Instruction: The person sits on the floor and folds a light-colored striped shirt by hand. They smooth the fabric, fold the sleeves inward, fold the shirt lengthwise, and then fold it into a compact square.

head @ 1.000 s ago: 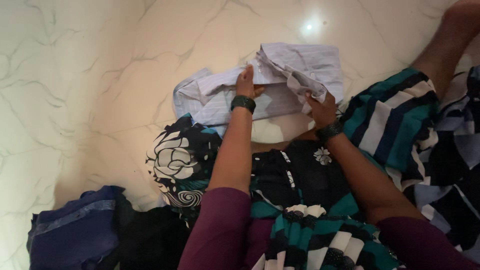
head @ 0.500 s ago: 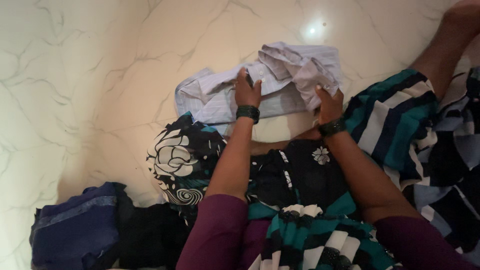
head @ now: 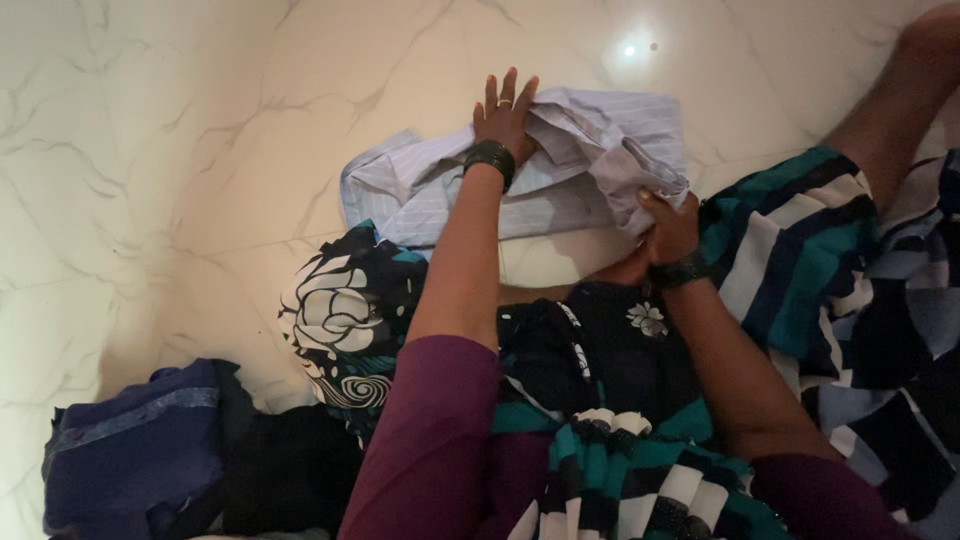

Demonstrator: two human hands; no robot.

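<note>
Sliding forward toward twelve o'clock, her left hand (head: 503,118) now lies flat with fingers spread on the pale striped shirt (head: 560,170), which sits on the marble floor (head: 200,150). At three o'clock her right hand (head: 668,228) pinches its bunched edge.

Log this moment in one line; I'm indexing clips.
left hand: flat on shirt | right hand: gripping shirt edge | surface: floor

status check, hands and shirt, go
Left hand flat, fingers spread on the pale striped shirt. Right hand gripping its bunched edge. Shirt on the marble floor, nothing blocking.
</note>
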